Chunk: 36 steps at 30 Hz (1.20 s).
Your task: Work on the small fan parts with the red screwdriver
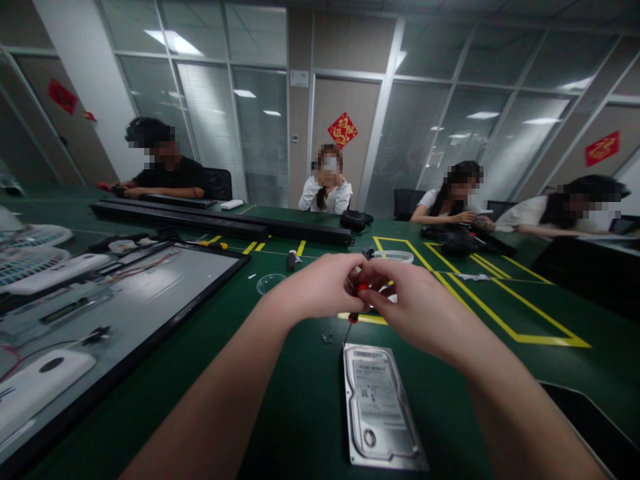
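A silver hard drive (380, 407) with a printed label lies flat on the green table in front of me. My right hand (407, 293) is closed in a pinch on the red and black handle of a screwdriver (353, 318). The shaft slopes down to the drive's far left corner. Curled around the same handle from the other side is my left hand (327, 283), its fingertips meeting those of my right hand. Part of the handle is hidden by the fingers. Several tiny screws (327, 339) lie loose just left of the drive's far end.
On the left is a large flat panel (165, 287) bearing white parts and wires. A clear round dish (271, 284) sits beyond my left wrist. Long black bars (225, 220) lie farther back. A dark flat device (590, 420) is at right. Several people sit across the table.
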Each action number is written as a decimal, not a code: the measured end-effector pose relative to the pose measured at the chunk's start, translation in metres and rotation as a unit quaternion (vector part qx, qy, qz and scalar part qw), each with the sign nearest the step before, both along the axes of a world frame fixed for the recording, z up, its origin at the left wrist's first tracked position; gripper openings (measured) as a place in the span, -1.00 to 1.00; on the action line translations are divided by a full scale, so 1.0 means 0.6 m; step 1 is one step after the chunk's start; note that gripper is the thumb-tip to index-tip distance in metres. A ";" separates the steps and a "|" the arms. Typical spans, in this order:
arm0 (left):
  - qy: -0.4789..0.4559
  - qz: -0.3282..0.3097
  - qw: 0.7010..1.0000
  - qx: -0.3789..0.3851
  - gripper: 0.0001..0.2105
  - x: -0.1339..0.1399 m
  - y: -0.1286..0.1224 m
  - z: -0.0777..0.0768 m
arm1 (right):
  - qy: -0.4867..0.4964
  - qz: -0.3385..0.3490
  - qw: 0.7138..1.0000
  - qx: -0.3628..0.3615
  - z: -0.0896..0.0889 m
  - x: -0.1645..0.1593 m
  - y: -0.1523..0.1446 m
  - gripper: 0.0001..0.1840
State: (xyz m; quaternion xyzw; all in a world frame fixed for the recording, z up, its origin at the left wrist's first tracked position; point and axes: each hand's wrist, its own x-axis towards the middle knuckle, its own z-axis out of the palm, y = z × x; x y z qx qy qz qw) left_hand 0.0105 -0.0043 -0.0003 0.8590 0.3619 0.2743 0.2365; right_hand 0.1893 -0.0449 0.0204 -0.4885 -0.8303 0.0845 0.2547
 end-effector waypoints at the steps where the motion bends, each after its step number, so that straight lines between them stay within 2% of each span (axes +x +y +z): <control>1: 0.002 0.004 1.000 0.001 -0.65 0.000 0.001 -0.001 | -0.005 -0.004 1.000 0.003 0.000 0.000 0.000 -0.88; 4: 0.015 0.003 1.000 0.008 -0.66 0.000 -0.001 0.002 | -0.013 -0.008 1.000 0.003 0.001 0.000 -0.001 -0.91; 9: 0.019 -0.012 1.000 0.017 -0.66 -0.002 -0.005 0.006 | -0.006 -0.003 1.000 -0.004 0.001 0.003 -0.002 -0.71; 16: 0.012 -0.009 1.000 0.000 -0.66 -0.001 -0.001 0.001 | 0.000 0.007 1.000 0.001 -0.003 0.004 0.000 -0.92; 20: 0.007 -0.028 1.000 0.005 -0.69 -0.001 -0.004 0.004 | -0.010 0.004 1.000 0.004 -0.006 0.004 0.004 -0.91; 25: 0.007 -0.017 1.000 0.010 -0.70 0.000 -0.005 0.006 | 0.020 0.021 1.000 -0.001 -0.007 0.004 0.004 -0.74; 30: 0.016 0.003 1.000 0.016 -0.76 0.001 -0.004 0.004 | -0.003 0.012 1.000 0.011 -0.004 0.003 0.002 -0.91; 36: 0.011 -0.017 1.000 0.018 -0.70 0.000 -0.006 0.007 | 0.000 0.011 1.000 0.016 -0.004 0.003 0.004 -0.83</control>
